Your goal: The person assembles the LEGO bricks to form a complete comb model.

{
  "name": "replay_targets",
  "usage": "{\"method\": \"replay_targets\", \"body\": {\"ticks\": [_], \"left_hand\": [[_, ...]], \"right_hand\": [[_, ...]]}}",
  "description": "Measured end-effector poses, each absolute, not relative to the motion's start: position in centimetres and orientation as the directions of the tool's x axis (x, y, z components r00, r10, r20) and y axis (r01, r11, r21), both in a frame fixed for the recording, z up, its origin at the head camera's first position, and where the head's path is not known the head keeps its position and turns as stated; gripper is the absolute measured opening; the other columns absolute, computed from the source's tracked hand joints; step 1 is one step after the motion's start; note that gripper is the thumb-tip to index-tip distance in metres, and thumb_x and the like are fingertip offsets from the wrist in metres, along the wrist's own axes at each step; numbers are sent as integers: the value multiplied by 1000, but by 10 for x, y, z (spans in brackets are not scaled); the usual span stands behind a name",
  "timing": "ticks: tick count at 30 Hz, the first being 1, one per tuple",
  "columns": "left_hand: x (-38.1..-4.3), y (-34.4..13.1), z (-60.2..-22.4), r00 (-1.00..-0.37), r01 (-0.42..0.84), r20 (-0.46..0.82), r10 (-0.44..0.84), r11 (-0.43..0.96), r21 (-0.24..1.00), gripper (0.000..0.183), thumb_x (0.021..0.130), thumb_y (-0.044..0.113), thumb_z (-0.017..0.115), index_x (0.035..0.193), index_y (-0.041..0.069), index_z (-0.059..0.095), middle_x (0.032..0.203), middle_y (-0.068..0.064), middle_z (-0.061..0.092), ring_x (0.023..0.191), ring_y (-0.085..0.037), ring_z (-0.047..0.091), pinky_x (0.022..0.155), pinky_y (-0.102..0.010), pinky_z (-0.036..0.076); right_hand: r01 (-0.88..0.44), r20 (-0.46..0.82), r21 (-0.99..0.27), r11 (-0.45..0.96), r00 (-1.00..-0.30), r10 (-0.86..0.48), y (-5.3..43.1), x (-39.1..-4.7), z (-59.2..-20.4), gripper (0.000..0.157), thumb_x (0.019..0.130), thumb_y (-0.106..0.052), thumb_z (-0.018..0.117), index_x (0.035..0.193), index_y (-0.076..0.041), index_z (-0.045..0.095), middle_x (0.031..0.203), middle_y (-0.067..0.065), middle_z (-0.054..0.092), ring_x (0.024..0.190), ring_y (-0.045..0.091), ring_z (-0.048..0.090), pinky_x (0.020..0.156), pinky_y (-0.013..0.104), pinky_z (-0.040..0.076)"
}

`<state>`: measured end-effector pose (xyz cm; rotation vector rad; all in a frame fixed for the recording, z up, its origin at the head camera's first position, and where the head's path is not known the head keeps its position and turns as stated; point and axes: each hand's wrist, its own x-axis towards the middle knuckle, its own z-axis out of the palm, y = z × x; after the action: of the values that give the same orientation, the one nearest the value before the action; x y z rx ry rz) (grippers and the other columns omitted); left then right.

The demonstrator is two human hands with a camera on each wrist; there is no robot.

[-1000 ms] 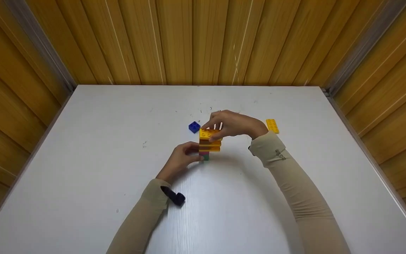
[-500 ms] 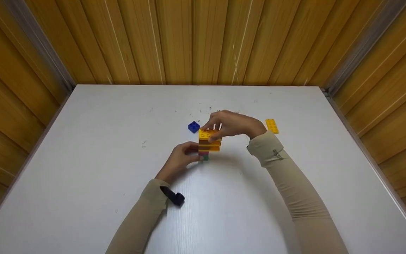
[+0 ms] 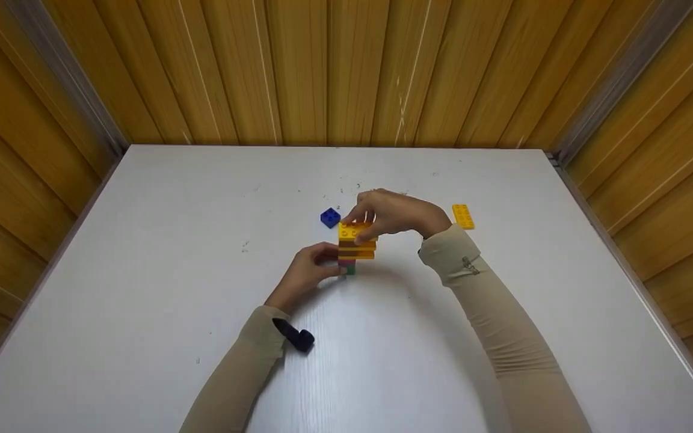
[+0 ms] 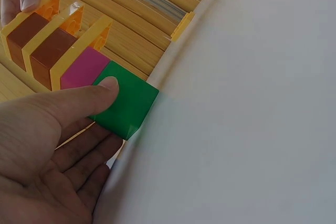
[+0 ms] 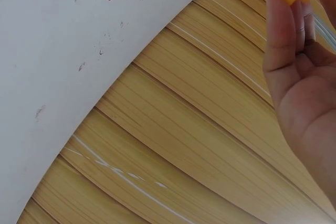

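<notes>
A tower of toy building bricks stands upright on the white table. At its base is a green brick [image 4: 134,100], with a magenta brick [image 4: 84,67] on it. Above these, brown bricks [image 4: 53,52] alternate with yellow plates that jut out to the right. My left hand [image 3: 307,270] pinches the green brick, its thumb [image 4: 109,83] flat on the near face. Over the tower, my right hand [image 3: 403,211] grips the topmost yellow plate [image 3: 346,231] between thumb and fingers. Part of that plate is hidden by the right hand.
A blue brick [image 3: 330,218] lies just behind the tower, to the left. Farther right lies a loose yellow plate [image 3: 462,216]. Wood-patterned walls [image 3: 346,72] enclose the back and sides of the white table [image 3: 172,240].
</notes>
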<state>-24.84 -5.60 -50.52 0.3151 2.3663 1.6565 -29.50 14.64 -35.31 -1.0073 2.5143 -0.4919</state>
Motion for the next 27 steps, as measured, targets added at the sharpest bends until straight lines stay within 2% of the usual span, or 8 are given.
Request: {"method": "replay_targets", "body": {"ticks": [14,27], "left_hand": [[-249,-55,-506,-946,17,-93,312,333,943,37,84,14,74,120,16,63,118,1,67,113,-17,61,107,-36,43],[-249,-55,-505,-950,7,-87,299,299,954,37,83,14,75,119,15,64,117,-2,67,112,-19,61,107,-37,43]], "right_hand": [[-595,-212,-445,669,-656,-724,148,-294,-356,42,84,-22,75,124,-16,66,101,7,60,99,22,61,84,34,53],[-615,-190,-454,644,-639,-745,147,-296,-354,41,83,-22,75,123,-16,67,104,6,63,97,21,60,82,34,52]]}}
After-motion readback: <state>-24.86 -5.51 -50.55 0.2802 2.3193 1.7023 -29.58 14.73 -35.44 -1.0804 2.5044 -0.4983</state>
